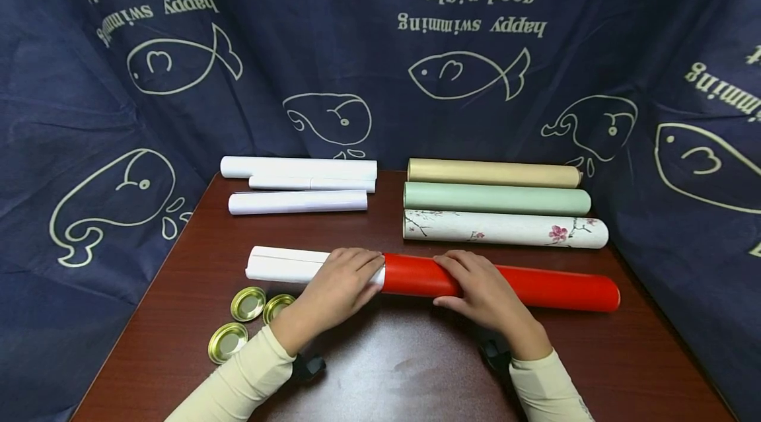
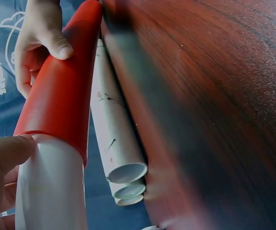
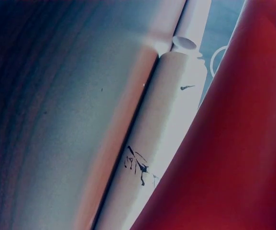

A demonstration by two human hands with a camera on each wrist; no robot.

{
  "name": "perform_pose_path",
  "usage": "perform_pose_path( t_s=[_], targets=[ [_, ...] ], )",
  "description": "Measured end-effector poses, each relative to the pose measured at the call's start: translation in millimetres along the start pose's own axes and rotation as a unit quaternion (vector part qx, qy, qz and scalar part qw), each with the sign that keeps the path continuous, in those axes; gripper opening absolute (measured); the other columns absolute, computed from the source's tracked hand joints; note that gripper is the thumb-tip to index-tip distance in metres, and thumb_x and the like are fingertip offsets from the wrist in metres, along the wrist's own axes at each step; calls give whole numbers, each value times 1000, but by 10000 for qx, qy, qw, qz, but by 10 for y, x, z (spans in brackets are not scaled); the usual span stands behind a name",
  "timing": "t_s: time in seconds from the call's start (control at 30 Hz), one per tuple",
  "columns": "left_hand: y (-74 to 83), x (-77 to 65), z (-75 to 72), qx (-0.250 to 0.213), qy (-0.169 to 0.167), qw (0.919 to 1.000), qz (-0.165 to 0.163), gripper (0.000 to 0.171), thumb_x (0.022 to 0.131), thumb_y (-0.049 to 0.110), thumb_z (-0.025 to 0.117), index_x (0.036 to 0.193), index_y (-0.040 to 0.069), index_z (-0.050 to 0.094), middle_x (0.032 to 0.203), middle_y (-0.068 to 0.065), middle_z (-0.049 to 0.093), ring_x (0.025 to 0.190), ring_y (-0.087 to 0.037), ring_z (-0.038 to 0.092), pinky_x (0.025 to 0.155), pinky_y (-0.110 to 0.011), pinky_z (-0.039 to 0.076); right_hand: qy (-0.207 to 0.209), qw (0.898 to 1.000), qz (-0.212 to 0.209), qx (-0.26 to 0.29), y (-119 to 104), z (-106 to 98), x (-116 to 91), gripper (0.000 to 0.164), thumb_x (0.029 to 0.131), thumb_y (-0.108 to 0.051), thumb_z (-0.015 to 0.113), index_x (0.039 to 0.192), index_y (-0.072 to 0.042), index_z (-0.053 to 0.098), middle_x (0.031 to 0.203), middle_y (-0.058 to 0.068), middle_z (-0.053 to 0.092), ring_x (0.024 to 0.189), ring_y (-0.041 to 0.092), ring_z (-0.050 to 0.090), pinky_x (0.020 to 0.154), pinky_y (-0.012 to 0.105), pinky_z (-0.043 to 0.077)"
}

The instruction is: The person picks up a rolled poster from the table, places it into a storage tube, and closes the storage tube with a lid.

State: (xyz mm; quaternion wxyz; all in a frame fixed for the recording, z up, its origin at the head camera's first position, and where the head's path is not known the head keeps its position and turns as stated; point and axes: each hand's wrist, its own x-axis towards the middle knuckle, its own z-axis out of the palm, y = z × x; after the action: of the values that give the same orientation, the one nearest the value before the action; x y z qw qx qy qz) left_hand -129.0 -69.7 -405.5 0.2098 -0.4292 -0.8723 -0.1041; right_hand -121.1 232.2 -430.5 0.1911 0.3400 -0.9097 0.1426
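A red cardboard tube (image 1: 559, 288) lies across the front of the table, its open mouth toward the left. A rolled sheet of white paper (image 1: 285, 265) meets that mouth; in the left wrist view its end sits inside the red rim (image 2: 51, 135). My left hand (image 1: 335, 290) holds the paper roll close to the joint, thumb at the rim. Farther right, my right hand (image 1: 481, 290) grips the red tube about its middle, fingers over the top and thumb on the near side. The right wrist view shows mostly the red tube's side (image 3: 233, 143).
Three gold-coloured lids (image 1: 248, 304) lie left of my left forearm. Several white paper rolls (image 1: 297, 202) sit at the back left. At the back right lie a gold tube (image 1: 493, 172), a green tube (image 1: 496, 198) and a flower-patterned tube (image 1: 505, 229). A navy curtain (image 1: 380, 125) hangs behind.
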Motion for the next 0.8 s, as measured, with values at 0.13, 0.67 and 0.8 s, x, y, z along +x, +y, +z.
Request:
perform_pose_path(
  t_s=[0.13, 0.67, 0.8],
  targets=[
    [10, 7, -39, 85, -140, 9999, -6, 41, 91, 27, 72, 125, 4, 66, 124, -9, 65, 114, -26, 59, 98, -43, 44, 15, 10000, 7, -5, -3, -7, 3, 73, 72, -44, 87, 130, -9, 60, 120, 13, 61, 104, 33, 60, 91, 50, 49],
    [-125, -120, -355, 442, -392, 9981, -155, 62, 79, 38, 83, 130, 7, 64, 128, -8, 63, 120, -30, 56, 107, -56, 36, 14, 10000, 70, 26, -25, 6, -9, 73, 71, -43, 88, 129, -9, 60, 119, 11, 61, 103, 32, 60, 89, 51, 49],
    [-233, -224, -478, 448, -276, 9982, -298, 66, 76, 40, 85, 128, 6, 64, 128, -10, 63, 121, -33, 55, 107, -58, 35, 73, 10000, 12, 40, -19, 5, -10, 73, 70, -43, 88, 129, -9, 60, 120, 11, 60, 102, 31, 60, 89, 50, 49]
  ],
)
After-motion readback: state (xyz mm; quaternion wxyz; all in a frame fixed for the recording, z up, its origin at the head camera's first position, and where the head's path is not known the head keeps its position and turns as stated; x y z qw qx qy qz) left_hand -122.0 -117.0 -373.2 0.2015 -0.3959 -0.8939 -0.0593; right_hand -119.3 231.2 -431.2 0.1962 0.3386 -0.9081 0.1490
